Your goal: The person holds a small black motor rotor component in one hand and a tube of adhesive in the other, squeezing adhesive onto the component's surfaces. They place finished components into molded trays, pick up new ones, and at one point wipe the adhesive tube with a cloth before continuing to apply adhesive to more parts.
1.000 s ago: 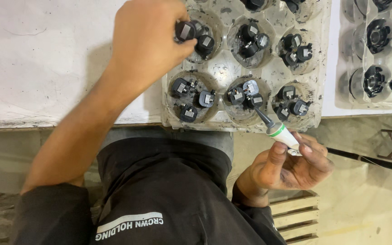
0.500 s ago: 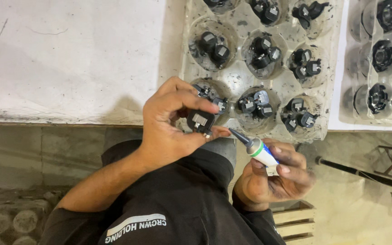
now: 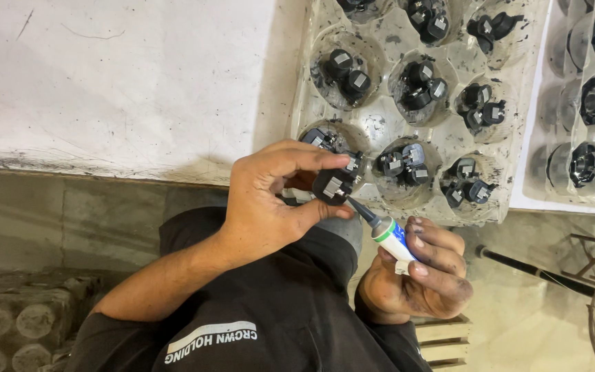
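The left hand [image 3: 270, 200] holds a small black plastic part [image 3: 332, 186] just off the near edge of the white tabletop [image 3: 105, 89], in front of the clear moulded tray [image 3: 297, 110]. Thumb and fingers are closed around the part in a pinch, with its metal contact face turned toward the right. The right hand [image 3: 414, 282] is curled shut around a small white tube [image 3: 390, 234] with a green band; the tube's dark nozzle [image 3: 363, 210] points up and left and meets the underside of the part. Whether any compound is flowing cannot be determined at this resolution.

For a clean application, keep the part steady in the pinch, with fingertips clear of the contact face. Hold the nozzle tip on the joint and squeeze lightly, as excess would likely smear the contacts.

The tray's round pockets hold more black parts [image 3: 411, 162], mostly in pairs. A second tray [image 3: 587, 103] lies at the right edge of the tabletop.
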